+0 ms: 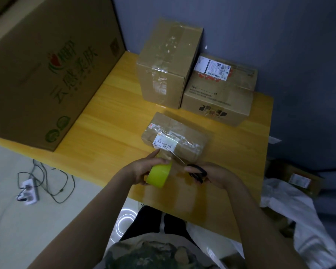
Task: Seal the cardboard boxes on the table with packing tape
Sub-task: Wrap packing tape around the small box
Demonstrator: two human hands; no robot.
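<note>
A small cardboard box (184,138) with a white label and clear tape over its top lies on the wooden table (109,117) in front of me. My left hand (144,167) grips a yellow-green tape roll (159,174) just before the box's near edge. A clear strip runs from the roll to the box. My right hand (213,174) holds black-handled scissors (197,171), whose blades point at that strip. Behind stand a tall taped box (167,63) and a wider box (219,94) with shipping labels.
A very large printed carton (43,70) leans over the table's left side. On the floor at left lies a power strip (28,191) with cables. At right are white cloth (299,214) and another small box (301,181) beside the table.
</note>
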